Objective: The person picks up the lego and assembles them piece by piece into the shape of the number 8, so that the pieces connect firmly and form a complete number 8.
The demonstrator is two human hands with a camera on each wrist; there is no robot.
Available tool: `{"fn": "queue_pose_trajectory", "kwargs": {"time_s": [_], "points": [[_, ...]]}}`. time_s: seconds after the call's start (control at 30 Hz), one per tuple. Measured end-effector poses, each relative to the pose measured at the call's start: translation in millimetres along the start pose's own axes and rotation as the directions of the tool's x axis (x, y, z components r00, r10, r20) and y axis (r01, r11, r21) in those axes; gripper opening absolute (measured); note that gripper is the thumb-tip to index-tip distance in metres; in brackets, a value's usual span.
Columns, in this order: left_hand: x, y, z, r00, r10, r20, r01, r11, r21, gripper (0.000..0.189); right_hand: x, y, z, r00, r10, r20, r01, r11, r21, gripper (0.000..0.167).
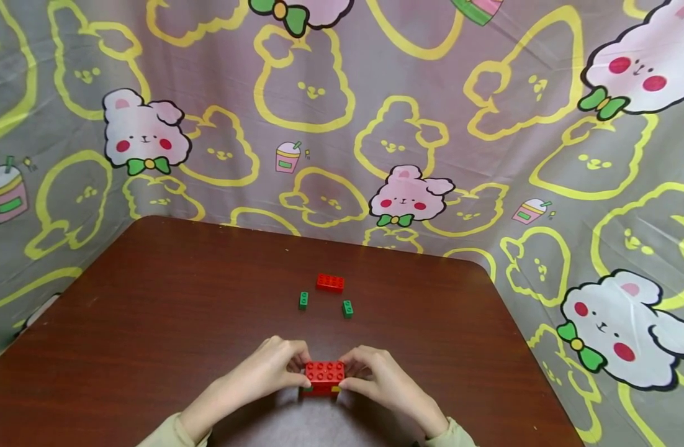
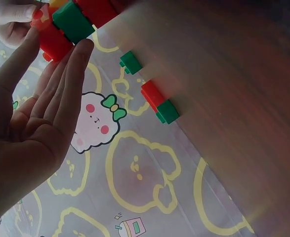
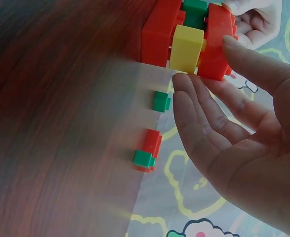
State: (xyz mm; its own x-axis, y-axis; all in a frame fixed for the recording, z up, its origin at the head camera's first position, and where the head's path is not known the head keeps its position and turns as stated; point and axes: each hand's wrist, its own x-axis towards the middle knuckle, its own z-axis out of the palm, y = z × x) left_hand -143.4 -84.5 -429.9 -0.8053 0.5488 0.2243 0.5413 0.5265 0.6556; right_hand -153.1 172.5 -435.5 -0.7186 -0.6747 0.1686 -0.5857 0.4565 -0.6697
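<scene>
One red brick (image 1: 324, 372) tops the stack (image 3: 186, 47) close before you, long axis running left to right; your left hand (image 1: 272, 367) and right hand (image 1: 385, 379) pinch its opposite ends, thumbs nearside, fingers farside, spread just its width, neither nearer.

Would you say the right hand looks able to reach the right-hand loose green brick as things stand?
Probably yes: that green brick lies beyond the right hand with only bare table between, though it would first need to release the upper red brick.
</scene>
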Motion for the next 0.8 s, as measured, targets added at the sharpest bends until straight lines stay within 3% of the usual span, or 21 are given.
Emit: {"fn": "queue_pose_trajectory", "kwargs": {"time_s": [0.23,0.8], "points": [[0.0,0.8,0.5,1.0,-0.009,0.003,0.009,1.0,0.005,0.023,0.1,-1.3,-0.8,0.999,0.04,0.012,-0.04,0.999,0.029,0.022],[-0.4,-3.4,0.0,0.999,0.029,0.028,-0.029,1.0,0.012,0.023,-0.7,-2.0,0.2,1.0,0.012,0.008,-0.012,1.0,0.001,0.023]]}}
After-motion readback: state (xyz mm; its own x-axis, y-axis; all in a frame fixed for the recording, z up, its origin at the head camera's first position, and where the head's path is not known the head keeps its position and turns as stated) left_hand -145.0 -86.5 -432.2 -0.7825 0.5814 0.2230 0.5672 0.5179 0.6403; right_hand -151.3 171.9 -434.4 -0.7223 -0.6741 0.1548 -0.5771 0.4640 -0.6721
